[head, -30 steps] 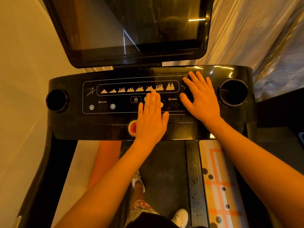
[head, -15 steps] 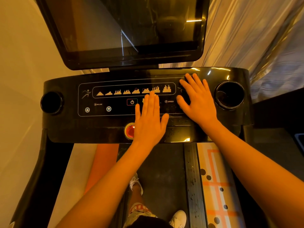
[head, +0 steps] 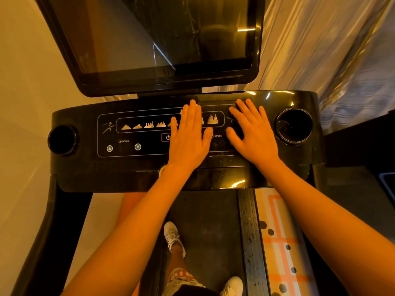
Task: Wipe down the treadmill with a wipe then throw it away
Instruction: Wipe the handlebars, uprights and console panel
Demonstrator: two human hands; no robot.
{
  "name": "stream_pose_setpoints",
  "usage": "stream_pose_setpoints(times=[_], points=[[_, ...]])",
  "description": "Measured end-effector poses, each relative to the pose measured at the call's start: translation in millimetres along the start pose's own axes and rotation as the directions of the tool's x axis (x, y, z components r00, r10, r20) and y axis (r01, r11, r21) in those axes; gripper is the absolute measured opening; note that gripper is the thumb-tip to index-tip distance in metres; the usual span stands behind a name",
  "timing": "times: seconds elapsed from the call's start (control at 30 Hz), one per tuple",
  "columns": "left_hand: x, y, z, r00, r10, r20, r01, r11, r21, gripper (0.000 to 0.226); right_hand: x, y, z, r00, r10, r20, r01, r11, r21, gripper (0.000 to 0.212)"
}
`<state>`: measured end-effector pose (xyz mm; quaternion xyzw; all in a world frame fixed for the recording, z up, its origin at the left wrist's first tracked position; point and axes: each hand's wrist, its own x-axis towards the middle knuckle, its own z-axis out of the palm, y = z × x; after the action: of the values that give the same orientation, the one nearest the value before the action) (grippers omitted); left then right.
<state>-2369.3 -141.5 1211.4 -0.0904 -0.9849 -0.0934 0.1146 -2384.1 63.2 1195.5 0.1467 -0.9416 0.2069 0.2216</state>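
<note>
Step in hand: wiping the treadmill console (head: 85, 167), judging by the pose. Left hand (head: 188, 135) is flat, fingers straight and together, pressed on the panel just right of the power button (head: 168, 137), with its fingertips reaching up past the program-graph strip above the button. Right hand (head: 254, 133) is also flat, fingers spread, palm down on the console further right of the power button, between the SPEED label (head: 218, 135) and the right cup holder (head: 294, 126). Neither hand grips anything. The wipe (head: 181, 113) is mostly hidden: only a pale sliver shows up and right of the power button, between the left hand's outer fingers. It is probably pinned under that palm, but I can't confirm. The panel left of the power button (incline arrows (head: 124, 147), left cup holder (head: 62, 139)) looks not yet covered. Next move likely calls for sliding the flat left hand leftward past the power button, with light even pressure so no keys trigger. Binning comes later.
</note>
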Motion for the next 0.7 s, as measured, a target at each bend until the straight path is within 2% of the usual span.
stream_pose_setpoints(times=[0.4, 0.6, 0.7], points=[[30, 0, -6, 1.000, -0.009, -0.008, 0.009, 0.999, -0.043, 0.069, 0, 0, 0, 1.000, 0.006, 0.002, -0.006, 1.000, -0.005, 0.058], [28, -12, -13, 0.998, 0.055, 0.004, -0.053, 0.981, -0.184, 0.066, 0, -1, -1, 1.000, 0.006, 0.003, -0.006, 1.000, 0.007, 0.058], [25, -19, -9, 0.997, 0.078, -0.002, -0.078, 0.995, -0.064, 0.066, -1, -1, -1, 1.000, 0.005, -0.001, -0.005, 1.000, 0.008, 0.057]])
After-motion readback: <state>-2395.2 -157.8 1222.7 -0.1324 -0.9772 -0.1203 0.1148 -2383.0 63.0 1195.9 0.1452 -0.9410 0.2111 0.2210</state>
